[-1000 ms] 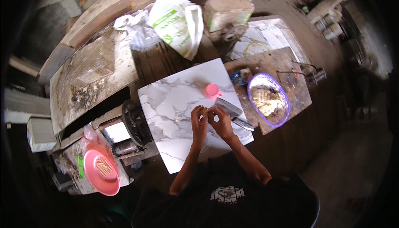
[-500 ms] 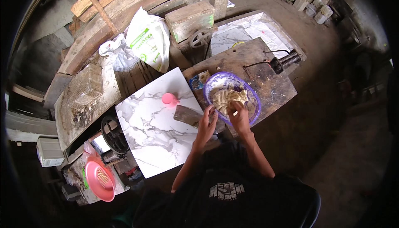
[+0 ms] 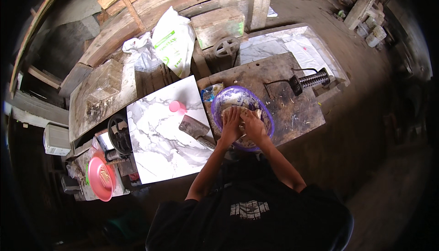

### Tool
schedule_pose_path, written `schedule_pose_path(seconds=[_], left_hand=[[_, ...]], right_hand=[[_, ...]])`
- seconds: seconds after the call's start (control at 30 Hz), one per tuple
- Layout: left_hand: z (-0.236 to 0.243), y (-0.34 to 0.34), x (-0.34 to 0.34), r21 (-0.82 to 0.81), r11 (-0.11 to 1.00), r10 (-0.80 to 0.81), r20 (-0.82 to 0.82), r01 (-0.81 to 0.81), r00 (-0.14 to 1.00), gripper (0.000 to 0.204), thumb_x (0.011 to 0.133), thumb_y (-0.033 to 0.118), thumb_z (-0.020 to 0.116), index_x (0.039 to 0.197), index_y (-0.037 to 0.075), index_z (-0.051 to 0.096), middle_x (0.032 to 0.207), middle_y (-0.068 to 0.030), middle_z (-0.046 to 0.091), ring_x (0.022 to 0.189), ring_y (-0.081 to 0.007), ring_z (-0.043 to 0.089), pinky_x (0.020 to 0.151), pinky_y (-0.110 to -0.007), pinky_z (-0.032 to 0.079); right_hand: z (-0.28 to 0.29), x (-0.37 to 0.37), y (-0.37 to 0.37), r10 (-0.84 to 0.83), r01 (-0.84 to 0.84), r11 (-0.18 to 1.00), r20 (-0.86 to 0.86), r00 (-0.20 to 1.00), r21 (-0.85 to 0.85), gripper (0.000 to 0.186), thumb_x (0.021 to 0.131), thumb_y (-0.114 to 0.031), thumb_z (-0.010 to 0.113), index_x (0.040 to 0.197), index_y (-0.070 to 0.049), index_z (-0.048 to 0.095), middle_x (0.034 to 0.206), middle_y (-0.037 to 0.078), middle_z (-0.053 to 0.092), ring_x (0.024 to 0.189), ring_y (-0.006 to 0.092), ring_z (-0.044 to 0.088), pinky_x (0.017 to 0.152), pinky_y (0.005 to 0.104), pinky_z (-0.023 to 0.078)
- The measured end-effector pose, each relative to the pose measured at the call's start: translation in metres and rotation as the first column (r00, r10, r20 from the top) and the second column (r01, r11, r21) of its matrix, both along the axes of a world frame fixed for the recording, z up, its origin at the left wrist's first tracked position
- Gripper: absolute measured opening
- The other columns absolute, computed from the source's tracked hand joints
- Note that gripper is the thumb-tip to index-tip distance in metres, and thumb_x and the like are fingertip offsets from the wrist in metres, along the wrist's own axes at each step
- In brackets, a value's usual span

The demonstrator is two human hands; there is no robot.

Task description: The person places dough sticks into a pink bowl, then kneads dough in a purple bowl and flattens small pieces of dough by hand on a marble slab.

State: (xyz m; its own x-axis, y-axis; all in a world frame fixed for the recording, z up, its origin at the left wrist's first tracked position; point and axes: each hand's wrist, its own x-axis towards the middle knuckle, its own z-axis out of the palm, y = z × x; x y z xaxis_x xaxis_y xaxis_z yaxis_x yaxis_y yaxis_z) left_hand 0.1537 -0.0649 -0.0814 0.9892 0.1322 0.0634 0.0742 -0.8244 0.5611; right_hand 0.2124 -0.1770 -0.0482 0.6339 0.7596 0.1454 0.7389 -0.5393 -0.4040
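Both of my hands press down on pale dough [image 3: 259, 113] inside an oval purple basin [image 3: 271, 122] smeared with flour. My left hand [image 3: 231, 124] lies over the dough with its fingers stretched forward. Close beside it, my right hand [image 3: 252, 125] has its fingers bent into the dough, their tips partly hidden. Most of the dough is out of sight beneath the hands. To the left, a broad-bladed cleaver [image 3: 193, 126] rests on a white marbled board [image 3: 157, 134], its handle toward me. A small pink cup [image 3: 177, 107] is beyond it.
The basin stands on a worn wooden table [image 3: 299, 111] carrying a ridged metal roller [image 3: 315, 81]. Behind are a handwheel [image 3: 227, 47], a white sack [image 3: 171, 43] and a wooden box [image 3: 217, 27]. A second wheel [image 3: 120, 135] and a pink bowl [image 3: 95, 178] are at left.
My left hand has moved from the basin's near rim onto the dough. My right hand, which was lifting a folded part of the dough, now presses down. The view has shifted slightly.
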Motion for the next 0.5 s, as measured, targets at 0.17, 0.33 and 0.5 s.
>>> schedule_pose_path(seconds=[0.17, 0.33, 0.5], left_hand=[[0.007, -0.007, 0.000, 0.098, 0.991, 0.088, 0.002, -0.088, 0.996, 0.071, 0.067, 0.012, 0.056, 0.129, 0.002, 0.022, 0.136, -0.0156, 0.020, 0.128, -0.0279, 0.011, 0.102, -0.046, 0.005], [0.005, -0.007, -0.001, 0.146, 0.983, 0.104, 0.041, -0.109, 0.994, 0.067, 0.065, 0.009, 0.052, 0.126, 0.001, 0.027, 0.134, -0.0163, 0.024, 0.127, -0.0287, 0.014, 0.102, -0.047, 0.006], [0.004, -0.009, -0.003, 0.153, 0.981, 0.109, 0.094, -0.123, 0.990, 0.064, 0.065, 0.009, 0.051, 0.125, 0.000, 0.029, 0.132, -0.0169, 0.027, 0.126, -0.0302, 0.017, 0.102, -0.047, 0.008]], right_hand=[[-0.015, 0.006, 0.003, 0.023, -0.033, 0.987, 0.068, 0.997, 0.156, 0.028, 0.062, -0.003, 0.056, 0.090, -0.005, 0.057, 0.094, 0.017, 0.053, 0.091, 0.0329, 0.049, 0.080, 0.0368, 0.041], [-0.015, 0.005, 0.010, -0.076, 0.085, 0.975, -0.051, 0.996, 0.204, 0.023, 0.058, -0.009, 0.061, 0.080, -0.008, 0.059, 0.082, 0.014, 0.053, 0.078, 0.0316, 0.052, 0.069, 0.0386, 0.044], [-0.004, 0.011, -0.002, 0.009, 0.050, 0.962, -0.214, 0.977, 0.267, 0.019, 0.057, -0.010, 0.062, 0.076, -0.006, 0.059, 0.075, 0.012, 0.054, 0.073, 0.0300, 0.054, 0.065, 0.0375, 0.044]])
